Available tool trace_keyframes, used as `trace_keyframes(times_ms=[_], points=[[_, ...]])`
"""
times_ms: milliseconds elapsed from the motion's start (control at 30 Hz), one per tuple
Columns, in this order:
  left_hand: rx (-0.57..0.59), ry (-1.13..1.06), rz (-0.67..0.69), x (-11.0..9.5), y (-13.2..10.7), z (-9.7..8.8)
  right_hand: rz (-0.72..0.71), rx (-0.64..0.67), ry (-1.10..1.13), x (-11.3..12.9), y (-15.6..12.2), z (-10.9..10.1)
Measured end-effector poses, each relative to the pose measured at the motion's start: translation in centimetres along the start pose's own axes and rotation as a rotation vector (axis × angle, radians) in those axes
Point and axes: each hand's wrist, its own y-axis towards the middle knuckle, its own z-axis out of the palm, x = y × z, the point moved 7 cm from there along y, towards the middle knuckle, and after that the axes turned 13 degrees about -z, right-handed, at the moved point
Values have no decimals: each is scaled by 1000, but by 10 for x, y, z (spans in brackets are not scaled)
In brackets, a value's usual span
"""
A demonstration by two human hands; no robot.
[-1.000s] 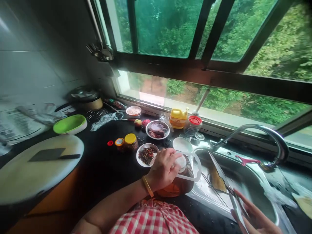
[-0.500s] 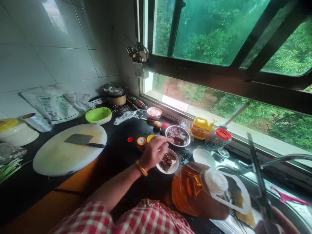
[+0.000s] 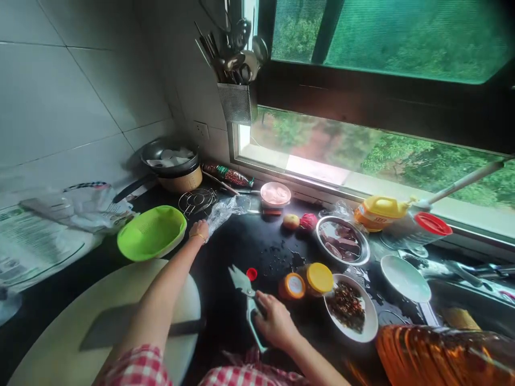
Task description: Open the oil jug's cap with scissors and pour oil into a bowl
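My left hand (image 3: 200, 230) reaches far across the black counter (image 3: 225, 300), its fingers curled at the edge of a crumpled sheet of clear plastic (image 3: 225, 209) beside a green colander (image 3: 151, 233). My right hand (image 3: 276, 321) is closed on the white handle of kitchen scissors (image 3: 244, 283), blades pointing away from me, just above the counter. The blades are near a small red cap (image 3: 251, 273) and two jars, one with an orange lid (image 3: 293, 287) and one with a yellow lid (image 3: 319, 279).
A round white cutting board (image 3: 52, 343) with a cleaver (image 3: 104, 329) lies at the lower left. A plate of dried chillies (image 3: 350, 311), a metal bowl of meat (image 3: 341, 241), a white dish (image 3: 404, 279) and a big oil bottle (image 3: 442, 354) crowd the right. A pan (image 3: 171, 161) stands at the back.
My view swung left, away from the sink. My left hand left the oil bottle and stretched out to the clear plastic. My right hand brought the scissors over the counter by the jars.
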Motion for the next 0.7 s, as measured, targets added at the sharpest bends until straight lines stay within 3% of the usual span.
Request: trace_keyframes(times_ms=[100,167,267,367,500,700], points=[[-45,2,-48,-1,52,6,13,47,-104,-11,34,53],[-62,0,-28,-7,83,9,22,55,-152,-17,51,74],[-68,1,33,-17,123,10,27,54,-209,-21,76,87],[-56,11,56,-25,148,11,51,53,-312,-29,96,91],[-55,25,-4,-25,153,13,63,24,-437,-35,104,91],[7,80,-46,-17,123,11,-26,-115,-364,-11,92,69]])
